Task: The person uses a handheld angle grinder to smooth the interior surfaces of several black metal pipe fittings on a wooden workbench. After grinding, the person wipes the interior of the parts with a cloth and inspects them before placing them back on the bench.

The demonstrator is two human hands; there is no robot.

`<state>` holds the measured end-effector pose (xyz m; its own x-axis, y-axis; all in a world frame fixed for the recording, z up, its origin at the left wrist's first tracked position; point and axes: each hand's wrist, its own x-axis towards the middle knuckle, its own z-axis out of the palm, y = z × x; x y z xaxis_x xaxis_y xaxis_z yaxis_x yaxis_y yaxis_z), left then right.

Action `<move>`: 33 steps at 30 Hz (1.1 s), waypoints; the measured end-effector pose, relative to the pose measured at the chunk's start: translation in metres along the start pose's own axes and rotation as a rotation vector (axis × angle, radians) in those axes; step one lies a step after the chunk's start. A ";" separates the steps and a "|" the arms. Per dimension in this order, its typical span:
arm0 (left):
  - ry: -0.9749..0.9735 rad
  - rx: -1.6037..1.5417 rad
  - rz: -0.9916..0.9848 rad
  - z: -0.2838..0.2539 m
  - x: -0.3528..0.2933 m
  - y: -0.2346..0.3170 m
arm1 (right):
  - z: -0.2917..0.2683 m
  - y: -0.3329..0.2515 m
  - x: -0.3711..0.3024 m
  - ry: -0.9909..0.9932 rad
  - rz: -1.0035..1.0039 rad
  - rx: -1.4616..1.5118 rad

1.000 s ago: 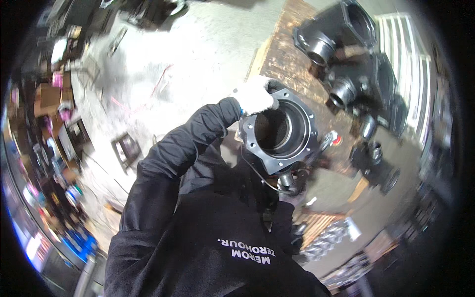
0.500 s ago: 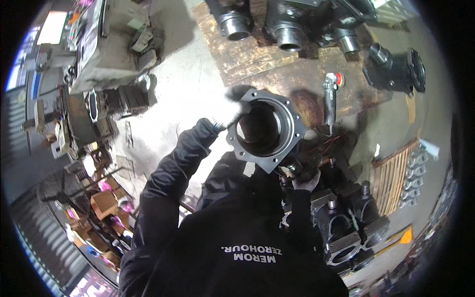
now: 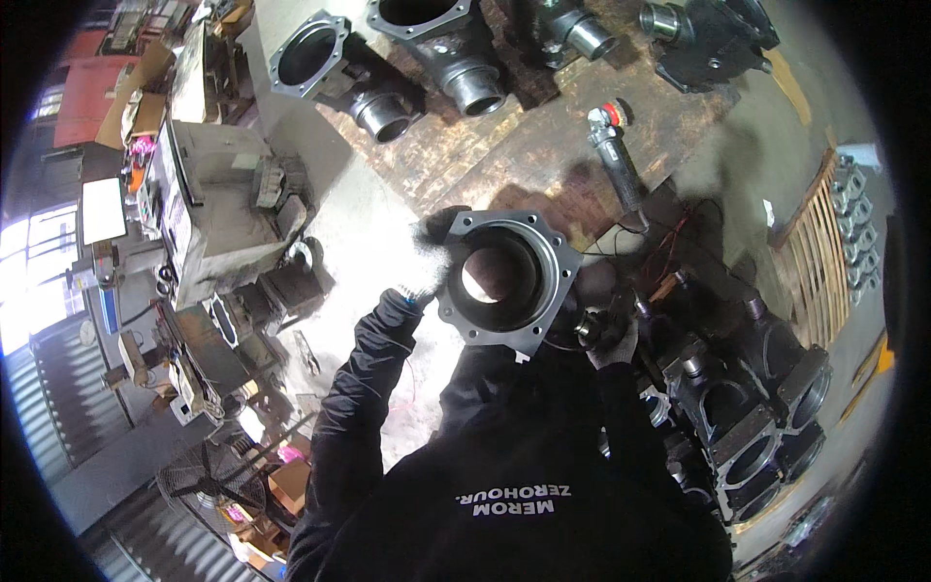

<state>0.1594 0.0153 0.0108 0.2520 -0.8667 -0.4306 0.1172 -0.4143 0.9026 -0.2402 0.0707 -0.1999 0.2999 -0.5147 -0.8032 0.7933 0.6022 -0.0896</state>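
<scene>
Between my hands is a black metal pipe casting with a bare grey, many-sided flange turned up toward me. Bolt holes ring the flange around a wide round bore. My left hand, in a white and dark work glove, is closed on the flange's left edge. On the casting's right side, my gloved right hand is closed around the part near a short bare-metal stub; its fingers are partly in shadow. An angle grinder with a red disc lies on the worn wooden table beyond.
Several similar castings stand along the table's far side. More black castings crowd together at my right, near a slatted wooden pallet. A cord trails by the grinder. At left are a grey cabinet and a fan.
My view has turned, so the table and grinder sit further left and the far castings show more fully. The casting stays in both hands, its flange tilted slightly differently.
</scene>
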 end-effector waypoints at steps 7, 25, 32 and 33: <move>-0.044 0.395 0.083 0.048 0.045 0.029 | 0.007 -0.003 -0.004 0.175 -0.092 0.120; -0.839 0.625 0.305 0.111 0.104 0.041 | 0.009 0.192 -0.035 0.209 -0.205 0.336; -1.015 0.814 0.170 0.072 0.142 0.033 | 0.049 0.265 -0.031 0.164 -0.325 0.519; -1.065 0.722 0.133 0.061 0.147 0.038 | 0.055 0.279 -0.027 0.099 -0.340 0.553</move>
<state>0.1427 -0.1445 -0.0182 -0.7024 -0.5676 -0.4294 -0.4756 -0.0745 0.8765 0.0024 0.2187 -0.1705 -0.0452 -0.5463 -0.8363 0.9986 -0.0008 -0.0534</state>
